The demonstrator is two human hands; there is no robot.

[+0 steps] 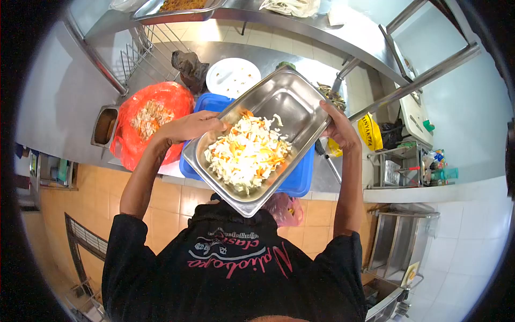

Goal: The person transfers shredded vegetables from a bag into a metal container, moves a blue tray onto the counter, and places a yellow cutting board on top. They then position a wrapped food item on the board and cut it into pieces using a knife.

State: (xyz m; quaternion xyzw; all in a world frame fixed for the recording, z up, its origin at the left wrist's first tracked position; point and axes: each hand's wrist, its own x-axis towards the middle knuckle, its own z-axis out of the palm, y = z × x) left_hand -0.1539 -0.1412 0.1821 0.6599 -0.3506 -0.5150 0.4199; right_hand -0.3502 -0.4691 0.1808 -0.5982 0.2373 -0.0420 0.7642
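Observation:
I hold a rectangular steel pan [292, 99] tilted toward me above a blue tub [300, 177]. Shredded cabbage and carrot [247, 153] lie heaped at the pan's lower, near end. My left hand [190, 126] grips the pan's left rim, with fingertips reaching in beside the vegetables. On the opposite rim, my right hand [338, 129] is closed around the pan's far right corner. The tub is mostly hidden under the pan.
A red plastic bag [161, 102] with chopped food sits left of the tub, and a small steel insert [104, 126] beyond it. Behind are a white plate [233, 77], a dark bag [189, 67] and a wire rack. A yellow bag [370, 131] lies at right.

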